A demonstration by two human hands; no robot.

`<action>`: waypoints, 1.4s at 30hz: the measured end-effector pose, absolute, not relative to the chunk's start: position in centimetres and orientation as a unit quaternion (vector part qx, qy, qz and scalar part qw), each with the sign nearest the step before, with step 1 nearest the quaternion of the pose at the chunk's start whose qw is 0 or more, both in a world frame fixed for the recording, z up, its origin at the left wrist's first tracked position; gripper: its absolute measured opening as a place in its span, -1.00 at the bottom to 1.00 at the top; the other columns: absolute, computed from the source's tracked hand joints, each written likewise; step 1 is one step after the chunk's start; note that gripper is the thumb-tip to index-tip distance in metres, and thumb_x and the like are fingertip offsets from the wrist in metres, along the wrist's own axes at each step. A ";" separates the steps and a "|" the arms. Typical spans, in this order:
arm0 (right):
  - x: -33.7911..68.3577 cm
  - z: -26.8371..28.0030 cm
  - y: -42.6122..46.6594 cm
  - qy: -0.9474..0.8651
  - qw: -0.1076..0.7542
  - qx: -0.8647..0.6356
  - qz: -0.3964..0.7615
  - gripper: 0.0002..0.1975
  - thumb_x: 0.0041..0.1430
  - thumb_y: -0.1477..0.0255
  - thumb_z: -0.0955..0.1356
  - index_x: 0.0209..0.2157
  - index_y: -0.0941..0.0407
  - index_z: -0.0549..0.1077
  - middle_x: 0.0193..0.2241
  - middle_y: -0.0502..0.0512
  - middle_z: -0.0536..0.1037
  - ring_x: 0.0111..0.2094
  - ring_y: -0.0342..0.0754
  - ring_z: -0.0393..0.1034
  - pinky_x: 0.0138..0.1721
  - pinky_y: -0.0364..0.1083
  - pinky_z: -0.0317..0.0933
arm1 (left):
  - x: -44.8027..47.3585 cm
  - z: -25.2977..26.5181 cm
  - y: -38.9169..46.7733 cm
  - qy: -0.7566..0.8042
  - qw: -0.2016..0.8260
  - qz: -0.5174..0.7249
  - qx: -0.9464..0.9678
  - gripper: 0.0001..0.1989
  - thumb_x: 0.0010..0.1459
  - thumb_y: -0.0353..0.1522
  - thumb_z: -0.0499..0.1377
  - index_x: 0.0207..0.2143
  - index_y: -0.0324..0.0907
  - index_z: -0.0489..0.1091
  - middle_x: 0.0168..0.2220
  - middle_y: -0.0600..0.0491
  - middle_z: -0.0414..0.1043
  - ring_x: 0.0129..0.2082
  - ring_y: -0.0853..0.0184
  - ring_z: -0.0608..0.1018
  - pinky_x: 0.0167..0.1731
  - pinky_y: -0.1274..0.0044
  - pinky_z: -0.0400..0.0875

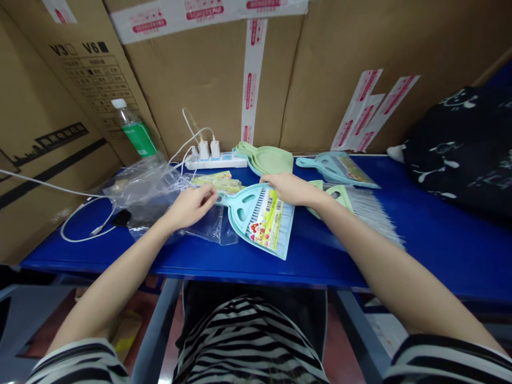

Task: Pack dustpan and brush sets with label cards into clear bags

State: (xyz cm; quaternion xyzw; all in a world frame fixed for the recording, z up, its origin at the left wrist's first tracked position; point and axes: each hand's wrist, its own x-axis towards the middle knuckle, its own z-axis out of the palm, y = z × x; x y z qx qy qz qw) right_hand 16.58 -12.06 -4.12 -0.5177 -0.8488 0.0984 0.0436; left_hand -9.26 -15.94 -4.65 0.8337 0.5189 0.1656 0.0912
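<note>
The blue pan [235,205] is over the table [440,256], before the body; the brush [285,229] and card [266,221] lie against it, so this set looks put together, though no bag visibly wraps it. The left hand [194,207] pinches its handle end; the right hand [286,188] curls at its far edge, pinching or not, I cannot tell. Beyond, green pans [276,160] show no card and seem left to do; clear bags [146,184] lie leftward, grey bristles [374,213] rightward.
</note>
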 end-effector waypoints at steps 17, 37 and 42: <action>16.6 -3.7 -12.1 -0.849 0.047 -0.520 0.082 -0.67 0.22 0.65 0.19 -0.09 0.15 0.47 -0.24 0.20 0.61 -0.23 0.05 0.47 -0.35 -0.13 0.15 | -8.8 -3.7 -16.3 0.683 -0.059 0.022 0.728 -0.48 0.19 -0.56 -0.13 0.21 -0.24 0.13 -0.05 -0.17 0.52 -0.04 0.01 0.57 -0.09 0.24 0.46; 16.7 -4.1 -12.0 -0.833 0.091 -0.527 0.141 -0.52 0.16 0.72 0.19 0.11 0.19 0.32 -0.01 0.32 0.56 0.03 0.14 0.44 -0.12 -0.06 0.28 | -10.2 -4.8 -15.3 0.604 0.064 0.141 0.782 -0.58 0.17 -0.50 -0.09 0.10 -0.20 0.16 -0.30 0.01 0.56 -0.49 0.30 0.56 -0.28 0.44 0.44; 16.8 -4.3 -12.0 -0.836 0.107 -0.516 0.154 -0.53 0.17 0.71 0.19 0.10 0.18 0.32 -0.04 0.28 0.57 -0.02 0.09 0.47 -0.14 -0.09 0.30 | -10.2 -4.7 -15.3 0.587 0.103 0.191 0.780 -0.59 0.13 -0.51 -0.01 0.05 -0.16 0.18 -0.33 0.08 0.57 -0.55 0.37 0.55 -0.32 0.51 0.45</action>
